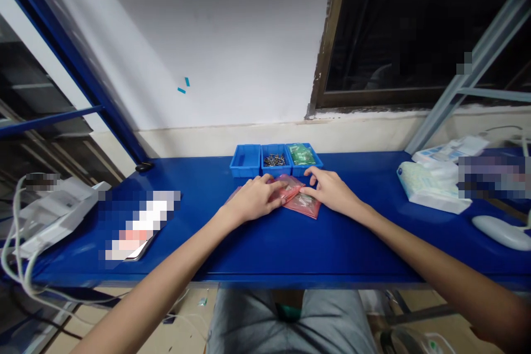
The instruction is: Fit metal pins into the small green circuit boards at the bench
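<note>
Pink translucent plastic bag (306, 207), folded or overlapping a second one (cannot tell which), lies on the glossy blue tabletop (352, 251), just in front of a row of three small blue plastic bins; left bin (245, 172) at one end; middle bin (276, 171) holding dark and shiny small metal screw-like pieces (274, 161); right bin (297, 170) holding green-and-clear plastic packets (302, 155).

Left hand (254, 199) rests palm down over the bag's left part, fingers bent across the film; whether it grips or only presses, cannot tell; right hand (332, 189) is at the bag's right side, thumb at the film, index finger curved and standing apart from the thumb; its other fingers are hidden, so a pinch cannot be confirmed; the two hands are apart, with bag showing between them.

Handling, judged: light, thin and limp; film likely slippery on itself and on the smooth top; small contents, blurred through the plastic, probably slide to whichever corner hangs lowest; tearing seems a greater risk than crushing; best hold would be a thumb-and-finger pinch at the near right corner or along an edge, the other hand flat on the body as anchor.
</note>
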The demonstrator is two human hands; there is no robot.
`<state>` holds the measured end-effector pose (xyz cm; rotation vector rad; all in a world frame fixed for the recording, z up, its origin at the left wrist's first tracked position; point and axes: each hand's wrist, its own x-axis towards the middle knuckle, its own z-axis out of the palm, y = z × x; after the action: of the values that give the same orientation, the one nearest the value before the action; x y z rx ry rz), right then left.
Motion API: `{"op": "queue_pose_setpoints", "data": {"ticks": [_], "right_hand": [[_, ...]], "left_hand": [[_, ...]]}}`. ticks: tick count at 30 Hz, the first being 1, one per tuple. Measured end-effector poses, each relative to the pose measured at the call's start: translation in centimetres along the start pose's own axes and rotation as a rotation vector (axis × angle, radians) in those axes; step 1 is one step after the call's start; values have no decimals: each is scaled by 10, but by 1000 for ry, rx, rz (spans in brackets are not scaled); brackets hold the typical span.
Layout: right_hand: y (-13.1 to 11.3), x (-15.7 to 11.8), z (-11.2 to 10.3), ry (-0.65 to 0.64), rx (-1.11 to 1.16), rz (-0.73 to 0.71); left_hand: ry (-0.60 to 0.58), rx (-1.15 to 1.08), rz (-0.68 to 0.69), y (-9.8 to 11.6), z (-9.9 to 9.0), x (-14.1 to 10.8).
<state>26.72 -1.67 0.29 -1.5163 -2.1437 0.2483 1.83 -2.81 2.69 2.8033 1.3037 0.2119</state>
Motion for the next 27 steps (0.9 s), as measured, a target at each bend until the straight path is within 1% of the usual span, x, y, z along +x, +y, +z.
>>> {"op": "queue_pose_setpoints", "data": {"ticks": [2, 5, 7, 11, 14, 18, 21, 22, 24, 27], "right_hand": [[-3, -4, 1, -22, -19, -13], [-5, -15, 1, -98, -36, -88], [-5, -21, 0, -115, -49, -120], [-5, -30, -3, -81, -105, -55], [-12, -39, -4, -67, -207, -5], [-25, -49, -6, -113, -322, 26], [-27, -48, -11, -114, -364, 34], [-25, -46, -13, -96, -355, 8], [-18, -40, -16, -93, -283, -112], [-3, -34, -16, -171, -130, -289]], "left_hand": [[4, 25, -39, 2, 2, 2], [11, 55, -93, 1, 4, 2], [0, 57, -122, -1, 5, 1], [-9, 39, -166, -2, 3, -2], [3, 27, -206, 3, 2, -3], [11, 15, -248, 10, 0, -6], [31, -8, -242, 6, -3, -14], [38, -19, -227, 2, -5, -19], [31, -39, -186, -8, -8, -33], [-44, -104, -119, -22, -10, -59]]}}
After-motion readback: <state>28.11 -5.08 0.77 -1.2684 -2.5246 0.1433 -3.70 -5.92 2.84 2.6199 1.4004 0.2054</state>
